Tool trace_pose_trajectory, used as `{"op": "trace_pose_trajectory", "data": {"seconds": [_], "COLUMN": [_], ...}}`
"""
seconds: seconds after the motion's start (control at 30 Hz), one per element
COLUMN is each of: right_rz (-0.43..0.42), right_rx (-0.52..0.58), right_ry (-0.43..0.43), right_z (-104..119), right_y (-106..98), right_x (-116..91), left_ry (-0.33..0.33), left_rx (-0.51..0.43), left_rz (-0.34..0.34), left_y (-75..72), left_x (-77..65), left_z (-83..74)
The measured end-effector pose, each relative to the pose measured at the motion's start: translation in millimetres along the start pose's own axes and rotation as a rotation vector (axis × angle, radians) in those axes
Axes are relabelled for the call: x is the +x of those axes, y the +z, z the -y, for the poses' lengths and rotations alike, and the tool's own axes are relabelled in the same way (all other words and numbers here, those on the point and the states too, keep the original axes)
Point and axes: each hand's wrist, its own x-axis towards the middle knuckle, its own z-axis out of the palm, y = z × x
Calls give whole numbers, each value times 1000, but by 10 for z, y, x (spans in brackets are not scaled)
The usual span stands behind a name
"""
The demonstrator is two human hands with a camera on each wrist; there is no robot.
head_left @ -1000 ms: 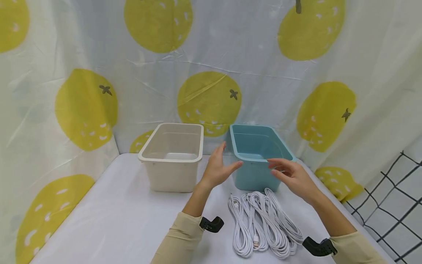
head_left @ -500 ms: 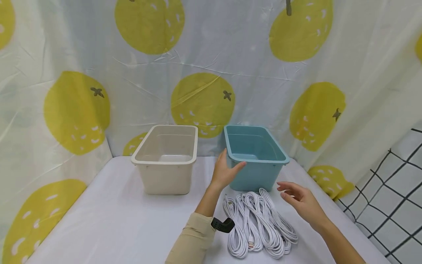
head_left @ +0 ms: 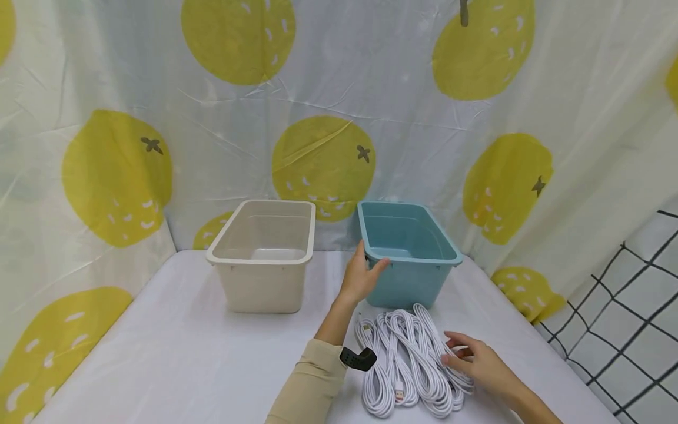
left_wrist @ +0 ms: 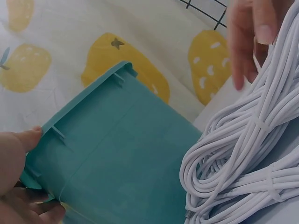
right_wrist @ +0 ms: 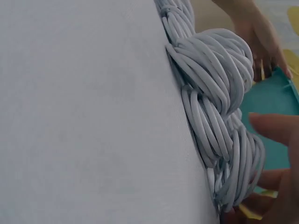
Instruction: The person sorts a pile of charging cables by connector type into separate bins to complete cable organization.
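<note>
Left hand [head_left: 360,278] gripped blue bin [head_left: 410,284] by its rim; right hand [head_left: 481,364], loose, not grasping, was at white cables [head_left: 424,353] in front of that bin.

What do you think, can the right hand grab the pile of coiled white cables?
Yes, probably. The right hand is beside the coiled white cables, and nothing seems to block it. The left hand is out of the way, holding the teal plastic bin.
</note>
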Motion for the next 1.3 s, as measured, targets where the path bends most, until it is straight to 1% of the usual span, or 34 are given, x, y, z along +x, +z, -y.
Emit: {"op": "trace_pose_trajectory", "data": {"seconds": [0.1,0.23,0.43,0.73,0.87,0.97,1.1,1.2,1.3], "right_rz": [71,66,20,-13,-36,-43,-39,-25,-20], "right_rx": [-99,-119,-54,91,142,162,222,282,315], "right_ry": [50,65,126,105,118,137,108,51,14], "right_z": [11,33,20,0,-15,-29,-20,-25,-29], "right_y": [21,33,34,-32,-73,-127,-209,-261,-308], "right_x": [12,39,50,45,51,53,42,32,26], "left_ry": [-8,-28,-18,-29,-41,-43,-40,-47,-46], "left_rx": [11,10,12,14,25,22,4,-9,-23], "left_rz": [16,19,18,25,23,23,20,23,32], "left_y": [5,7,11,-3,7,13,5,-8,-18], "left_x": [-6,-14,-14,-1,-8,-13,-15,-9,0], "left_z": [-1,-5,3,-17,-6,-10,-10,-3,-1]}}
